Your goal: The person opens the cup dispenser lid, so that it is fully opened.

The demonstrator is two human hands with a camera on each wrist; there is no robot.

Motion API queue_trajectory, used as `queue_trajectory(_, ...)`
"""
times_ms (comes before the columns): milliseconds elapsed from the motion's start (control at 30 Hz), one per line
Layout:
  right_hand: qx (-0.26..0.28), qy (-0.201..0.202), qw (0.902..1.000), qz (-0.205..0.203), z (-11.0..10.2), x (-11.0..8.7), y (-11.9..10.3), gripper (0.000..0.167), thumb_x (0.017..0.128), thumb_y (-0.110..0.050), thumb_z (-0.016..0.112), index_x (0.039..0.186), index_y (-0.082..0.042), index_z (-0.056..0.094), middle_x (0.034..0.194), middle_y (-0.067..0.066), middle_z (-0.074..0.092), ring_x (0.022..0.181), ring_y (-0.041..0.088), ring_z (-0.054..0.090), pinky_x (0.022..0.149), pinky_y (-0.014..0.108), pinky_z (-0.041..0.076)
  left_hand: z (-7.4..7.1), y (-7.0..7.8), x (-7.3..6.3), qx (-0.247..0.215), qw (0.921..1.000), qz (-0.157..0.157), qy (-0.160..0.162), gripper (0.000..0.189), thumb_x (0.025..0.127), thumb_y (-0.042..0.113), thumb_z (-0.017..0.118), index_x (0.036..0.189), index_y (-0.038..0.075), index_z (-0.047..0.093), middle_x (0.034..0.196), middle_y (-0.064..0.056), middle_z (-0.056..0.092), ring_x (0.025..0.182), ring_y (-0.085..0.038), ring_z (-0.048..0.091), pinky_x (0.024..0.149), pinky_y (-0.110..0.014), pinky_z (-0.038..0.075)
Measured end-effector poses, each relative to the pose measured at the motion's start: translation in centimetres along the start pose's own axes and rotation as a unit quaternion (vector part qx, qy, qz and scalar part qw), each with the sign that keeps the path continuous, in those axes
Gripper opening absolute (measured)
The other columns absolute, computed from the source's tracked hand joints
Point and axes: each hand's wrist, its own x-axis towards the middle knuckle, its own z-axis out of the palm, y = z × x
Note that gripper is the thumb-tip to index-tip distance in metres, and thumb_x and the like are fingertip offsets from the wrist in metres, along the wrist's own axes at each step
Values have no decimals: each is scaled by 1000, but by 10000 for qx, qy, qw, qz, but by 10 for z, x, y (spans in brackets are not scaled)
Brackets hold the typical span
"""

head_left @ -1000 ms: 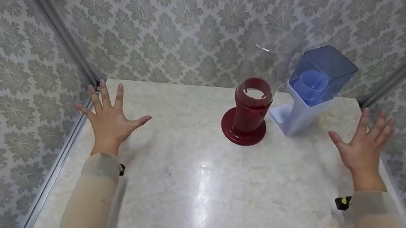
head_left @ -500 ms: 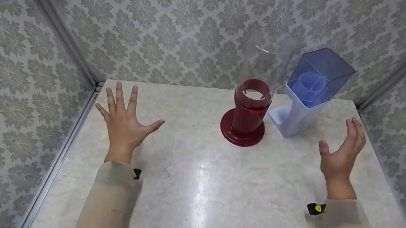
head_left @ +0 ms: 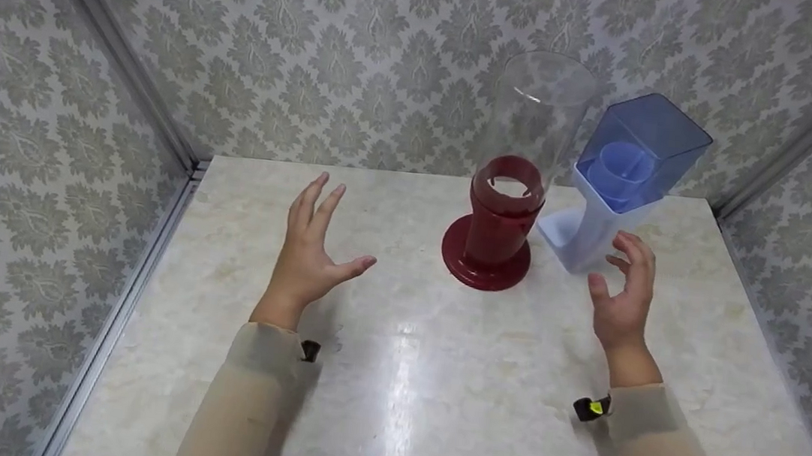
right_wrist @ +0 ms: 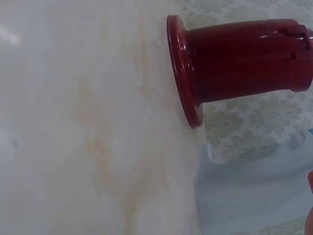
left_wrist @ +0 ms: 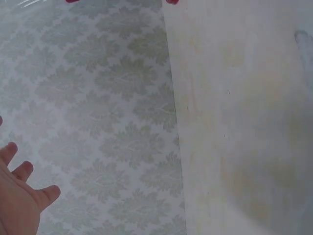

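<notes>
A dark red stand with a round foot (head_left: 497, 237) and a tall clear cylinder (head_left: 538, 121) on top stands upright right of centre at the back of the table. Right beside it is a white stand (head_left: 594, 236) carrying a see-through blue angular container (head_left: 648, 148) with a round blue cup shape inside. My left hand (head_left: 312, 256) is left of the red stand, thumb spread, holding nothing. My right hand (head_left: 624, 292), fingers loosely bent, is in front of the white stand and overlaps its lower part in the head view. The right wrist view shows the red stand (right_wrist: 239, 61) lying sideways in frame.
A pale marbled table (head_left: 357, 404) lies under both hands, with a bright light reflection down its middle. Patterned walls (head_left: 363, 65) close it in at the back and sides, with metal rails (head_left: 126, 304) along the left edge.
Both hands have moved inward from the sides towards the middle. My right fingers have gone from spread to loosely bent. The two stands have stayed in place.
</notes>
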Motion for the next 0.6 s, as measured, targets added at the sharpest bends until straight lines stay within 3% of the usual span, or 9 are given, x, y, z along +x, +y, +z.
queue_trajectory(200, 700, -138, 9966, 415, 27, -7, 0, 68, 103, -27, 77, 156, 9, 54, 157, 24, 53, 144, 26, 57, 116, 26, 54, 32, 19, 0, -653, 9977, -37, -169, 112, 87, 50, 97, 178, 25, 37, 189, -4, 22, 173, -36, 22, 133, -71, 37)
queue_trajectory(333, 949, -194, 9930, 670, 45, -9, 0, 64, 98, -8, 69, 158, 8, 53, 156, 13, 57, 144, 31, 57, 116, 27, 55, 52, 26, -1, -1063, 9942, -80, -161, 109, 86, 51, 97, 176, 26, 41, 187, -3, 27, 172, -36, 26, 133, -73, 37)
queue_trajectory(433, 1013, -311, 9900, 929, 56, -8, -1, 63, 101, -8, 67, 159, 7, 50, 158, 6, 57, 145, 27, 57, 118, 28, 53, 67, 31, 2, -1395, 9900, -147, -114, 105, 87, 57, 96, 174, 29, 44, 185, -1, 32, 171, -33, 30, 133, -71, 38)
queue_trajectory(467, 1036, -361, 9884, 1045, 60, -6, -1, 62, 103, -9, 67, 160, 7, 49, 159, 6, 56, 146, 25, 57, 119, 28, 53, 81, 23, 5, -1593, 9872, -92, -68, 107, 86, 62, 95, 174, 30, 43, 185, 1, 32, 171, -30, 30, 134, -66, 39)
queue_trajectory(600, 1101, -555, 9789, 1630, 71, 0, 0, 63, 108, -11, 67, 165, 6, 45, 165, 13, 54, 152, 23, 54, 128, 42, 48, 103, 29, 12, -1989, 9797, -181, -198, 102, 91, 63, 91, 174, 28, 43, 183, -2, 35, 170, -28, 33, 131, -57, 46)
